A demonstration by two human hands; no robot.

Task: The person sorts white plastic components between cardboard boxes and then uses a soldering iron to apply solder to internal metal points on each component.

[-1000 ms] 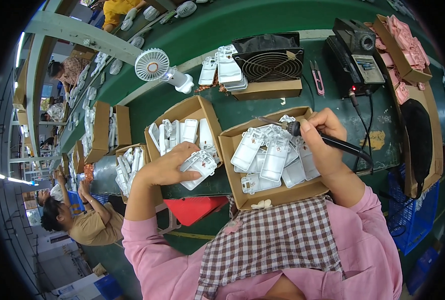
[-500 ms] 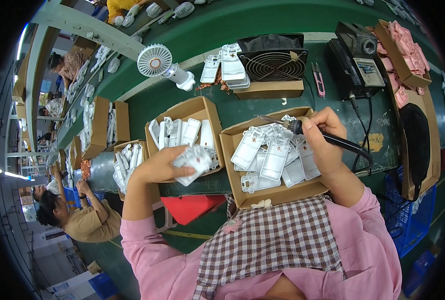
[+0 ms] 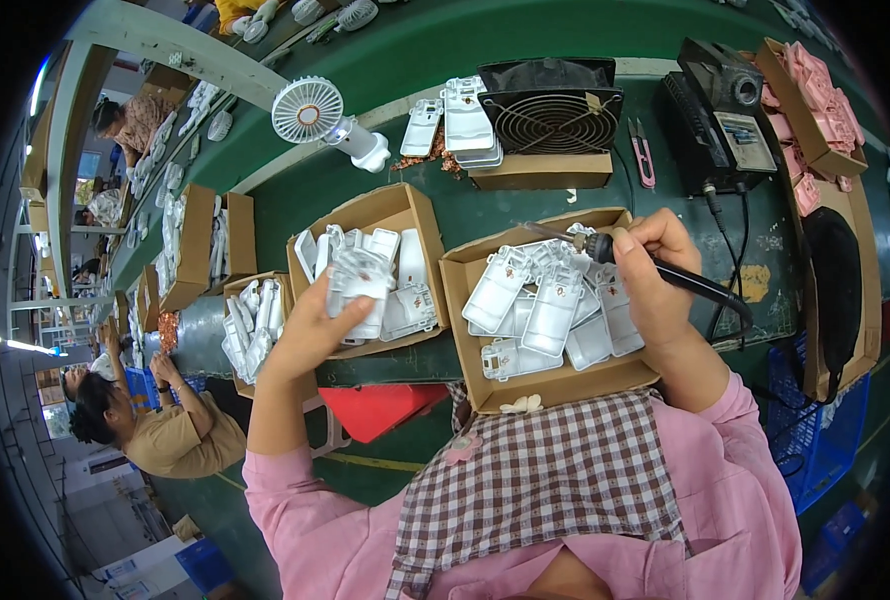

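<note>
One head-worn fisheye view looks steeply down, close over the green workbench (image 3: 525, 30).

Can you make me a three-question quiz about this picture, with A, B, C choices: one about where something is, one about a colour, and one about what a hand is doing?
1. Where is the little white fan?
A. On the green table, beyond the boxes
B. Inside the right box
C. On the floor

2. What colour are the small snips beside the black mesh fan?
A. Blue
B. Pink
C. Yellow

3. What is the right hand doing?
A. Resting flat and empty
B. Gripping a black soldering iron over the right box
C. Holding a cup

Answers:
1. A, it stands on the table past the cardboard boxes.
2. B, the handles are pink.
3. B, the fingers wrap the black handle, tip over the white plastic parts; the left hand holds a white part over the left box.
</note>
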